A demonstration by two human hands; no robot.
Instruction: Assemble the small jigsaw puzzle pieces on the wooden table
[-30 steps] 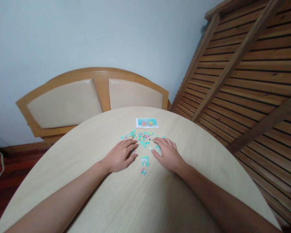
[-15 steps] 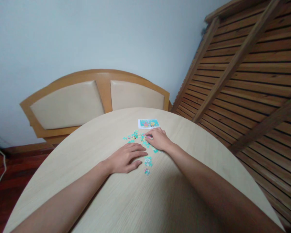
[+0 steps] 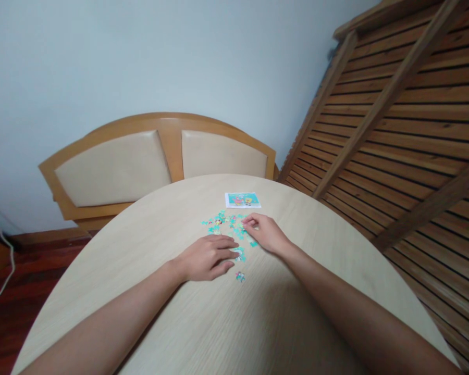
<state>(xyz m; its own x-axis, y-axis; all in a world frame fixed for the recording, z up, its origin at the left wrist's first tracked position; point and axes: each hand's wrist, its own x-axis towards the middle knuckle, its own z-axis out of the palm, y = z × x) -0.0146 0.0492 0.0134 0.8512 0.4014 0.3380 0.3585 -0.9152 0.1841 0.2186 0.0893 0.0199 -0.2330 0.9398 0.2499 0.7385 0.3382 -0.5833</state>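
Note:
Loose jigsaw pieces (image 3: 218, 221), mostly turquoise with some pink and yellow, lie scattered in the middle of the table. At their right edge my right hand (image 3: 264, 232) pinches a small pinkish jigsaw piece (image 3: 245, 222) between thumb and fingers. My left hand (image 3: 211, 256) rests palm down, fingers stretched out, with its fingertips on a joined block of pieces (image 3: 240, 254) and partly covering it. Nearer to me is a small cluster of pink and blue pieces (image 3: 240, 276).
A picture card (image 3: 243, 200) with two cartoon figures lies beyond the pieces on the round wooden table (image 3: 172, 323). Behind the table stands a padded headboard (image 3: 117, 169). A slatted wooden frame (image 3: 375, 130) leans on the right. A white cable (image 3: 10, 260) hangs at left.
My right hand has drawn back slightly from the loose pieces, toward me and to the right. My left hand has shifted right, its fingers now over the joined block.

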